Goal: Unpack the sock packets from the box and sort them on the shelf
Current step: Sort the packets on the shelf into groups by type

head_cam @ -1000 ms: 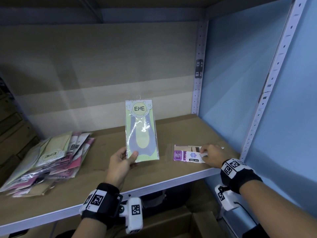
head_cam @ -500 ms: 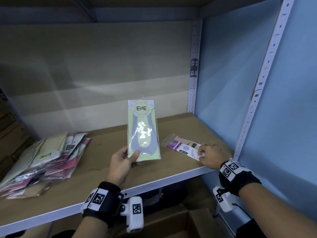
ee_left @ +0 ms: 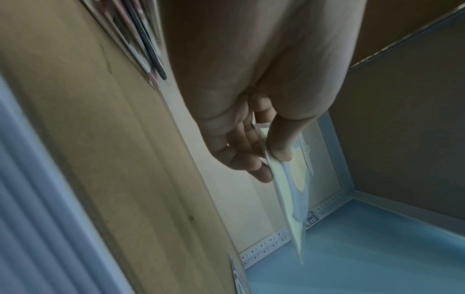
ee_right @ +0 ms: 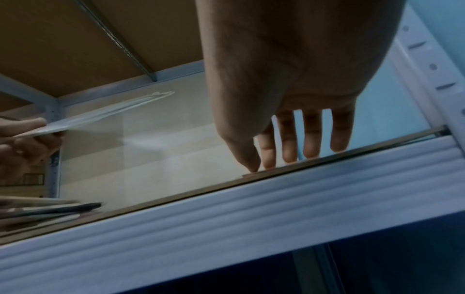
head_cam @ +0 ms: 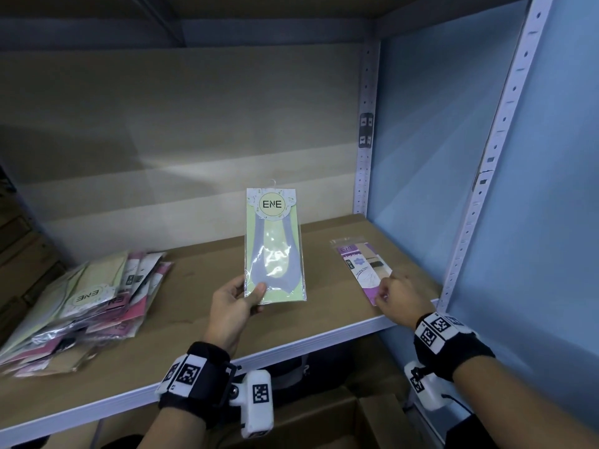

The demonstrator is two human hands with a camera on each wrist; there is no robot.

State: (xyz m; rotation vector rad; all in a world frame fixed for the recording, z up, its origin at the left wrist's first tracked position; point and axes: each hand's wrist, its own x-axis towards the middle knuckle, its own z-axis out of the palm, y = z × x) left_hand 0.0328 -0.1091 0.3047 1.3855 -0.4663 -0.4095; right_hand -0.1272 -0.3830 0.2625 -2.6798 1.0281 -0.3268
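The left hand [head_cam: 231, 307] holds the green sock packet [head_cam: 275, 246] upright above the middle of the shelf [head_cam: 201, 335], thumb on the front of its lower corner and fingers behind it, much as it did a second ago, with the "ENE" label at the top. The right hand [head_cam: 400, 296] rests at the shelf's right front edge with its fingers nearly straight, fingertips [ee_right: 268, 164] touching the near end of the purple sock packet [head_cam: 361, 267], which lies flat on the board. That packet has turned since a second ago: it lay crosswise then, and now points from the front edge back toward the rear wall at a slant. The pile of sock packets [head_cam: 87, 303] sits unchanged at the shelf's left end, well apart from both hands. An open cardboard box [head_cam: 327, 426] shows below the shelf.
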